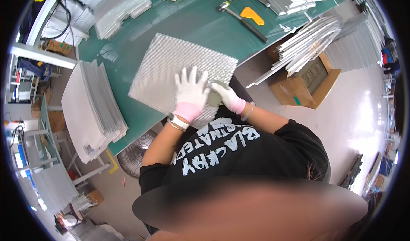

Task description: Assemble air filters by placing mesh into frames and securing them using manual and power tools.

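A silver, finely meshed panel [156,70] lies at an angle on the green table, its near corner reaching over the edge toward my body. My left hand [190,91], in a white glove with a pink cuff, rests flat on the panel with its fingers spread. Just to its right, my right hand [230,97], gloved the same way, is closed on a small flat grey-green piece [215,96]. That piece sits against the panel's near right part; some of it is covered by the fingers.
Beyond the panel, a hammer [243,22] and a yellow-orange flat piece [252,16] lie on the green table [171,17]. Stacked panels [87,108] stand at the left. White strips [307,42] project near an open cardboard box [299,87] at right. A fan [136,154] is below the table.
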`<state>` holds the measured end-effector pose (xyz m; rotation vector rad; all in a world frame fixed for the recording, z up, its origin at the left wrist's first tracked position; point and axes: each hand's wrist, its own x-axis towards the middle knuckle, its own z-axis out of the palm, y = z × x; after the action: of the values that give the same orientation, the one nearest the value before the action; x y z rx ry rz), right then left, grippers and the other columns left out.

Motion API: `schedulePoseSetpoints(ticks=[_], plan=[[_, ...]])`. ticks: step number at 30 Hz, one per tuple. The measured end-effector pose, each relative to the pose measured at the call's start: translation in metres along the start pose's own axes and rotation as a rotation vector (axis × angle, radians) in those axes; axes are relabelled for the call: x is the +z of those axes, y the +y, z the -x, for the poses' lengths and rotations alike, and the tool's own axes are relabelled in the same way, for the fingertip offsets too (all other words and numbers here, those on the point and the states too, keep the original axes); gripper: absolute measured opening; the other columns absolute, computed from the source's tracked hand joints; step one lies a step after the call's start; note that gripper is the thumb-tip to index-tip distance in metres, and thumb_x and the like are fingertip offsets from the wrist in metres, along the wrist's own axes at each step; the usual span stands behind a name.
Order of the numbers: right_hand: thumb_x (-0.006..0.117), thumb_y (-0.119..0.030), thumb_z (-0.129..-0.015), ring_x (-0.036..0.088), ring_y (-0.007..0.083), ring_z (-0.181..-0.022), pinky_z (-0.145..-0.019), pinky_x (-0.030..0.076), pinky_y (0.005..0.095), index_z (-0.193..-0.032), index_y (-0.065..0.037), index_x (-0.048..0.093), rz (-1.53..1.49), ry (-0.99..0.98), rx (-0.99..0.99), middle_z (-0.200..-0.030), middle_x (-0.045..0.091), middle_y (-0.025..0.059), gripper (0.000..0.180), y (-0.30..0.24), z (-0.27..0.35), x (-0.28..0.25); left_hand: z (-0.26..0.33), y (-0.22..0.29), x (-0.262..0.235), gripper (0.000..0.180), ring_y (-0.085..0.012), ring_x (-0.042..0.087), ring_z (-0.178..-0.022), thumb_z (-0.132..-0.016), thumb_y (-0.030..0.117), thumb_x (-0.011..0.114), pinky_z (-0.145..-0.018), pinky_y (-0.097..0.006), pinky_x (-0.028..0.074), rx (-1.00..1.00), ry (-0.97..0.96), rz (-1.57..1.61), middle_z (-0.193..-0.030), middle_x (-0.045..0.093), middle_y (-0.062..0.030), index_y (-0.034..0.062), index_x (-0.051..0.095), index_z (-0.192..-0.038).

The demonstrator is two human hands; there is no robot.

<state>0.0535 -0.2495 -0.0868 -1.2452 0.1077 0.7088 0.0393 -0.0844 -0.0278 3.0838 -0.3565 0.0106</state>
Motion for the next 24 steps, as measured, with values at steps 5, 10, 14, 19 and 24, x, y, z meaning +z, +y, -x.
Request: schedulePoseSetpoints(ticks=[5,10,14,19,24], plan=[[0.067,-0.04,-0.084,0.07,0.024,-0.092,-0.083,0.054,0.035,-0.108,-0.001,0.068,0.975,-0.462,-0.274,-0.099,0.072,0.0144,0.046,-0.026,-0.026,-0.041,-0.022,-0.07,-0.02,0.05,-0.0391,0.031,-0.139,-0.091,0.032,0.058,-0.115,-0.058,0.019,0.177,0.095,0.017,-0.146,0.043,-0.0145,0.0184,0.051,-0.139],[0.059,-0.011,-0.086,0.068,0.0311,-0.098,-0.084,0.054,0.0432,-0.113,-0.014,0.068,1.873,-0.077,-0.024,-0.111,0.069,0.0096,0.029,0.007,-0.037,-0.182,0.012,-0.026,-0.033,0.042,-0.0383,0.044,-0.129,-0.088,0.019,0.06,-0.111,-0.051,0.031,0.322,0.307,0.336,-0.13,0.056,-0.0137,0.0095,0.058,-0.129],[0.059,-0.015,-0.087,0.068,0.0305,-0.096,-0.079,0.055,0.0428,-0.103,-0.017,0.07,1.935,-0.149,-0.003,-0.098,0.07,0.0074,0.019,-0.01,-0.037,-0.174,0.043,0.008,0.051,0.038,-0.0264,0.059,-0.116,-0.092,0.015,0.057,-0.103,-0.038,0.044,0.428,-0.305,1.099,-0.122,0.063,-0.0117,0.0036,0.057,-0.129],[0.067,-0.025,-0.078,0.067,0.03,-0.081,-0.07,0.055,0.0404,-0.096,-0.014,0.072,1.51,-0.284,-0.661,-0.088,0.067,0.0076,0.021,-0.076,0.021,-0.026,0.037,0.048,0.159,0.044,-0.021,0.06,-0.115,-0.096,0.01,0.054,-0.099,-0.033,0.047,-0.099,-0.247,1.608,-0.128,0.06,-0.0159,-0.0024,0.046,-0.137],[0.077,-0.03,-0.068,0.065,0.0298,-0.076,-0.069,0.053,0.0417,-0.078,-0.008,0.064,1.247,-0.345,-1.084,-0.082,0.062,0.0085,0.028,-0.06,0.042,0.049,0.043,0.019,0.144,0.046,-0.0257,0.059,-0.116,-0.1,0.029,0.047,-0.099,-0.037,0.048,-0.17,0.02,1.608,-0.127,0.059,-0.0172,-0.0024,0.047,-0.133]])
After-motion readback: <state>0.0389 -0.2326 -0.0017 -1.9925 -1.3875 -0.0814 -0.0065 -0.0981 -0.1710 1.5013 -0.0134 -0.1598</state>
